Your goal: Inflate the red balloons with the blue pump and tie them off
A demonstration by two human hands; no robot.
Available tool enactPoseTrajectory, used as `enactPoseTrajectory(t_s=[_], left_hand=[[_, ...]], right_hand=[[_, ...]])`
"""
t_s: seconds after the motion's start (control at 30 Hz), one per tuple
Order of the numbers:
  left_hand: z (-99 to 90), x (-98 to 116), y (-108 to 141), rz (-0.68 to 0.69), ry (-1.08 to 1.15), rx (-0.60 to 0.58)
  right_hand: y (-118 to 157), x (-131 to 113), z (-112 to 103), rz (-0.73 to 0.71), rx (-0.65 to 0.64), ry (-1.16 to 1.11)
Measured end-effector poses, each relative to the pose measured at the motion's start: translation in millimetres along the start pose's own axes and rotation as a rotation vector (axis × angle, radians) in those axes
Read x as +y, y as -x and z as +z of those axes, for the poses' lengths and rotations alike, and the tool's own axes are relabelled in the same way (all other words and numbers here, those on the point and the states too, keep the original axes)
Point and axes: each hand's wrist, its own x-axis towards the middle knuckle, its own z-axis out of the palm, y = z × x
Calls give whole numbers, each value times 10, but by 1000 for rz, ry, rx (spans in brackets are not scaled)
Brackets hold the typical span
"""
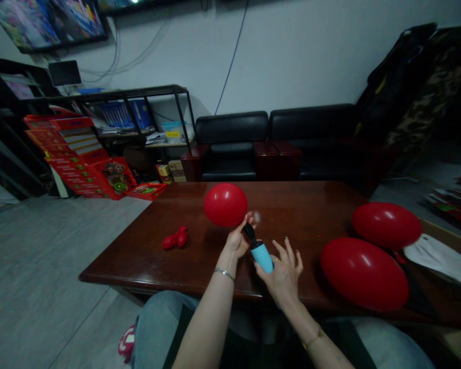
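Note:
Above the middle of the table, my left hand pinches the neck of an inflated red balloon, right at the black nozzle of a hand pump. The pump has a light blue body and tilts up toward the balloon. My right hand grips that body between thumb and index finger, with the other fingers spread. Whether the nozzle sits inside the balloon's neck is hidden by my left fingers. Left of my hands lie small, uninflated red balloons.
Two large inflated red balloons rest at the right of the brown wooden table, beside a white cloth-like item. Behind stand black sofas. Red boxes are stacked on the floor at left, near a shelf.

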Motion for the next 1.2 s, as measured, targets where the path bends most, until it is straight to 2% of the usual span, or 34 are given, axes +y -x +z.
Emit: enactPoseTrajectory(t_s=[0.2,0.33,0.43,0.57,0.7,0.87,1.0,1.1,1.2], left_hand=[[-58,-40,-77,107,32,5],[-76,-20,-118,179,12,81],[-138,51,-107,181,24,111],[-204,170,-15,151,47,134],[-129,131,137,78,112,53],[25,-79,267,14,152,-51],[53,-91,234,115,83,51],[45,-15,195,200,-2,132],[23,60,197,201,-26,151]], right_hand=[[-79,-41,-18,0,-68,9],[-107,-86,-63,15,-106,27],[-3,-74,-122,14,-122,31],[270,1,-222,7,-166,18],[397,10,-298,32,-216,-8],[125,-118,-334,130,-287,-21],[-38,-240,-322,182,-347,-40],[-19,-307,-298,205,-361,-41],[48,-332,-297,195,-424,-29]])
